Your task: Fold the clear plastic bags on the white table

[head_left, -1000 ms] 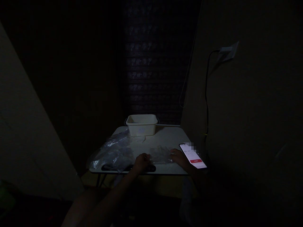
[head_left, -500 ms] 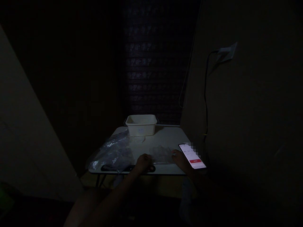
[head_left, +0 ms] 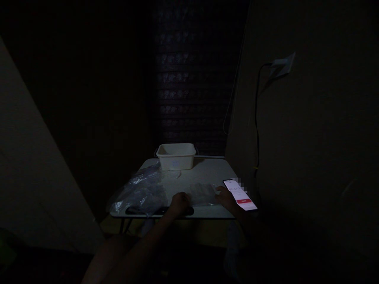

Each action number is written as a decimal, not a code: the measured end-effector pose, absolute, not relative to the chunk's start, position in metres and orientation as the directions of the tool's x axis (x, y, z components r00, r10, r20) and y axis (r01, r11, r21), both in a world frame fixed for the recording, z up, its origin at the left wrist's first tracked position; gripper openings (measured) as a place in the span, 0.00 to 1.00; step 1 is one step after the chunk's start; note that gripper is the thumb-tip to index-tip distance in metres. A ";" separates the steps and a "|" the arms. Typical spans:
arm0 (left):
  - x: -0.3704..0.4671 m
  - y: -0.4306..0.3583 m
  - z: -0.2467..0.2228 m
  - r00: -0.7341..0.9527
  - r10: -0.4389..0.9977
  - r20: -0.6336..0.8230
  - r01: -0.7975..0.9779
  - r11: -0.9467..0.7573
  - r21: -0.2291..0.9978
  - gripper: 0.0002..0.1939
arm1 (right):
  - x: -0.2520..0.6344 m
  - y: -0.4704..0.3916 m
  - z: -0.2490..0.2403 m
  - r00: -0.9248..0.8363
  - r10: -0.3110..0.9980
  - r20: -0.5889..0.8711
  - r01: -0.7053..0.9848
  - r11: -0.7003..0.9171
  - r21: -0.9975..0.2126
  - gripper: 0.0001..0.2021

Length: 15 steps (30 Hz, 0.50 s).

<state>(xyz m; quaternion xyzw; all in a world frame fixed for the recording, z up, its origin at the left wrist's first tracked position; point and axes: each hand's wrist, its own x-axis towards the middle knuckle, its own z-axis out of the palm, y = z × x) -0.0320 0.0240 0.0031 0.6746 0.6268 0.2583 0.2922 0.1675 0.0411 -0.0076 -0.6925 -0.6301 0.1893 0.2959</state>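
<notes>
A clear plastic bag (head_left: 203, 194) lies near the front of the small white table (head_left: 211, 169), between my hands. My left hand (head_left: 180, 202) is closed at the bag's left edge, its fingers curled in. At the opposite edge my right hand (head_left: 225, 197) has its thumb and fingers pinched on the plastic. Dim light hides the exact fingertips. To the left of my left hand a loose heap of clear plastic bags (head_left: 145, 189) spreads over the tabletop.
At the back of the table stands a white plastic bin (head_left: 177, 161). A lit phone (head_left: 241, 196) rests at the right edge. A black cord (head_left: 257, 118) hangs from a wall outlet (head_left: 282, 65). Behind the table is a dark blind (head_left: 189, 94).
The clear plastic bag between my hands now looks flatter and more spread out. My right hand has shifted very slightly to the right; my left hand is almost where it was.
</notes>
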 end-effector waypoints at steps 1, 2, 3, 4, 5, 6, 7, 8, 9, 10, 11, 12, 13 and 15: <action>-0.032 0.024 0.005 0.086 0.996 -0.001 0.721 -0.061 0.690 0.03 | 0.168 0.041 -0.008 0.127 0.986 0.109 0.768 -0.028 -0.640 0.15; -0.033 0.024 0.007 0.090 0.996 0.006 0.733 -0.071 0.676 0.02 | 0.168 0.040 -0.008 0.125 0.987 0.106 0.773 -0.029 -0.634 0.15; -0.033 0.024 0.008 0.093 0.996 0.006 0.736 -0.073 0.673 0.02 | 0.167 0.039 -0.008 0.124 0.987 0.100 0.774 -0.033 -0.632 0.15; -0.033 0.024 0.009 0.095 0.995 0.004 0.749 -0.074 0.658 0.02 | 0.167 0.039 -0.007 0.127 0.988 0.091 0.770 -0.040 -0.636 0.14; -0.033 0.023 0.010 0.092 0.996 0.007 0.776 -0.076 0.626 0.03 | 0.166 0.038 -0.005 0.133 0.988 0.079 0.763 -0.051 -0.645 0.13; -0.032 0.022 0.011 0.088 0.996 0.024 0.815 -0.086 0.574 0.04 | 0.166 0.038 -0.004 0.140 0.988 0.063 0.753 -0.065 -0.655 0.13; -0.031 0.021 0.012 0.097 0.994 0.059 0.857 -0.113 0.502 0.06 | 0.165 0.038 -0.003 0.148 0.988 0.044 0.742 -0.082 -0.666 0.13; -0.029 0.019 0.013 0.131 0.985 0.109 0.894 -0.165 0.417 0.09 | 0.165 0.039 -0.001 0.154 0.988 0.024 0.730 -0.098 -0.676 0.13; -0.027 0.018 0.013 0.197 0.966 0.166 0.914 -0.243 0.326 0.11 | 0.165 0.040 0.000 0.157 0.988 0.004 0.719 -0.111 -0.686 0.13; -0.023 0.015 0.012 0.287 0.933 0.218 0.910 -0.336 0.242 0.14 | 0.165 0.041 0.001 0.157 0.988 -0.012 0.709 -0.121 -0.695 0.13; -0.020 0.013 0.011 0.384 0.887 0.258 0.883 -0.435 0.179 0.16 | 0.165 0.042 0.002 0.150 0.988 -0.025 0.700 -0.124 -0.703 0.14; -0.016 0.011 0.008 0.471 0.836 0.281 0.845 -0.519 0.131 0.18 | 0.165 0.043 0.003 0.143 0.989 -0.031 0.691 -0.122 -0.712 0.13; -0.012 0.009 0.006 0.528 0.796 0.295 0.814 -0.573 0.091 0.21 | 0.165 0.045 0.003 0.131 0.991 -0.031 0.681 -0.113 -0.723 0.13; -0.007 0.005 0.000 0.591 0.752 0.292 0.778 -0.627 0.040 0.24 | 0.165 0.048 0.003 0.096 0.995 -0.029 0.660 -0.086 -0.746 0.10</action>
